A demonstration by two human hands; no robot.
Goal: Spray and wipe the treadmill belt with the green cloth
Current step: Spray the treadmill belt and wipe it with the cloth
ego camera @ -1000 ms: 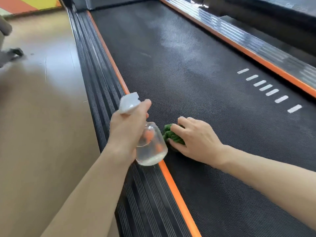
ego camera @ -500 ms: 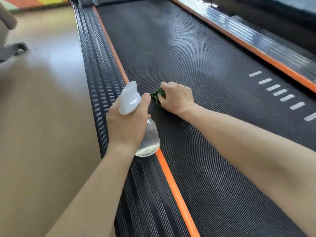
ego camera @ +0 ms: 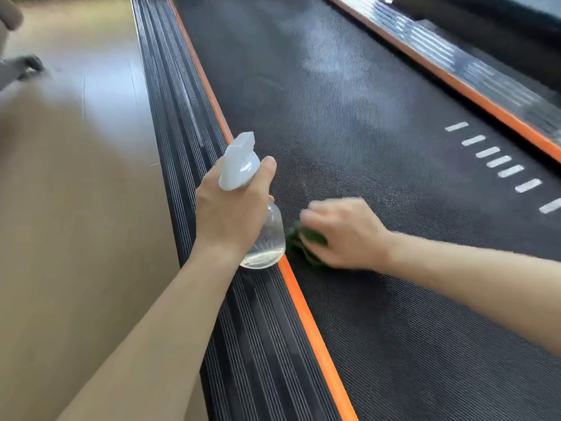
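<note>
The black treadmill belt (ego camera: 349, 123) runs from the near right to the far middle, with a pale damp patch further up it. My right hand (ego camera: 343, 232) grips the bunched green cloth (ego camera: 299, 241) and presses it onto the belt close to the left orange strip; the hand is motion-blurred and covers most of the cloth. My left hand (ego camera: 232, 208) grips a clear spray bottle (ego camera: 267, 238) with a white trigger head, held upright above the ribbed left side rail, just left of the cloth.
A ribbed black side rail (ego camera: 182, 117) with an orange strip (ego camera: 306, 308) borders the belt on the left, and a second rail (ego camera: 455, 65) on the right. White dash marks (ego camera: 498, 162) lie on the belt's right side. Tan floor (ego camera: 76, 208) spreads to the left.
My right hand has pulled the cloth back down the belt toward me, after pushing it away half a second before. The left hand with the bottle has stayed about where it was.
</note>
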